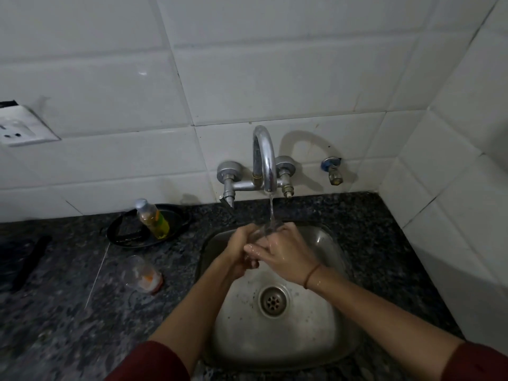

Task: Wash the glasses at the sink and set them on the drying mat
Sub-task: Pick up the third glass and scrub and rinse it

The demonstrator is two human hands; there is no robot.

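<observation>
Over the stainless steel sink point(327, 248) both hands are busy with one clear drinking glass point(268, 229), held right under the thin stream of water point(271, 210) from the chrome swan-neck tap point(265, 160). The left hand point(240, 250) has its fingers curled round the glass from its own side. The right hand point(284, 253) wraps the other side, its wet fingers lying across the left's, so both are clamped on it. To my eye this is the rinse. It wants a slow turn of the glass so water runs over the rim and inside, and a firm hold low over the basin, since wet glass slips. A second clear glass with orange dregs point(143, 273) sits on the speckled dark granite counter point(68, 312), left of the sink. I can't pick out a drying mat for sure. The plastic bottle of yellow-green liquid point(152, 218) on the black oval tray point(121, 235) is too blurred to read, and no other writing shows.
</observation>
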